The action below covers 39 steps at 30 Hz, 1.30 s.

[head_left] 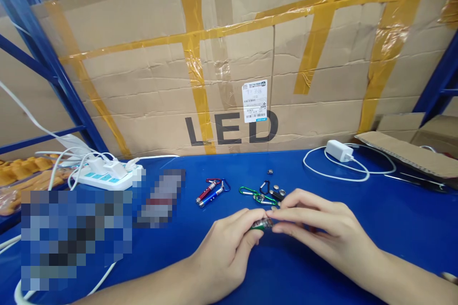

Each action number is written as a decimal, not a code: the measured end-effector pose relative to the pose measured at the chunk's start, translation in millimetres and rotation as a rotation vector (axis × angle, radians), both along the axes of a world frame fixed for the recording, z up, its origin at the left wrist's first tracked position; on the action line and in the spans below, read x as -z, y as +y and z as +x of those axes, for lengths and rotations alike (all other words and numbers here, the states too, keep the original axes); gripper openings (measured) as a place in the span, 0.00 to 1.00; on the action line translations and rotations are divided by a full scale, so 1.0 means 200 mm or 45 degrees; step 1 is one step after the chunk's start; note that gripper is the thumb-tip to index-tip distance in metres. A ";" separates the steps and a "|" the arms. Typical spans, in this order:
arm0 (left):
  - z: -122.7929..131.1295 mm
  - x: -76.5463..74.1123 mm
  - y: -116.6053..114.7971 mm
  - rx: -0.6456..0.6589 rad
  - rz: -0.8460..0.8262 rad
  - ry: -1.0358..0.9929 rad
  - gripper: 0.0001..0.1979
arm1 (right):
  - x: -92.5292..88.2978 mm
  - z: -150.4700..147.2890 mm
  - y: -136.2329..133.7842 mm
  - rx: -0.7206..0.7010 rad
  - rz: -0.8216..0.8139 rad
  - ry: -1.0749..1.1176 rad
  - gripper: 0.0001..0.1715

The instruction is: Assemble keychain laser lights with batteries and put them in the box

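My left hand [229, 245] is closed around a small green keychain flashlight [262, 224], low in the middle of the head view. At its right end, the fingertips of my right hand [325, 224] pinch round the tip; whether a small part sits between them is hidden. Just beyond my fingers lie green carabiner clips [248, 191], a black carabiner clip [265, 187] and round silver pieces like button cells [282, 192]. A dark tube [276, 195] is partly covered by my right hand. Farther left, a red flashlight [207, 191] and a blue flashlight [212, 197] lie side by side.
A tiny metal part [270, 171] lies toward the back of the blue table [286, 271]. At left stands a power strip [107, 178] with cables. A white charger [339, 151] and cardboard flaps [408, 152] are at right. A large carton [153, 90] walls off the back.
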<state>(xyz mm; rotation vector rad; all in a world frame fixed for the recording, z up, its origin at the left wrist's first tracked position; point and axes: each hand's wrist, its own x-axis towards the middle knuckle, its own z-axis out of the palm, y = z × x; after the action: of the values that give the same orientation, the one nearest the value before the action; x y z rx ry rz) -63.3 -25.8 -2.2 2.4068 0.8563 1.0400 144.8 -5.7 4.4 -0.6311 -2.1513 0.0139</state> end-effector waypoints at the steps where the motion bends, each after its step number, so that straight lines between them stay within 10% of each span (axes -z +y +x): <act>1: 0.00 0.00 0.00 0.001 0.002 0.006 0.12 | 0.00 0.00 0.00 -0.002 0.021 -0.002 0.09; 39: 0.00 -0.02 0.00 0.037 -0.024 0.246 0.11 | 0.03 -0.02 -0.03 -0.109 -0.238 -0.051 0.13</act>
<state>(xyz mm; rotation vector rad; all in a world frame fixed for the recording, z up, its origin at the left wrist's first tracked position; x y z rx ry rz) -64.0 -26.2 1.1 2.5262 0.8866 0.7947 141.2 -11.9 -1.0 -0.6496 -2.2310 0.2534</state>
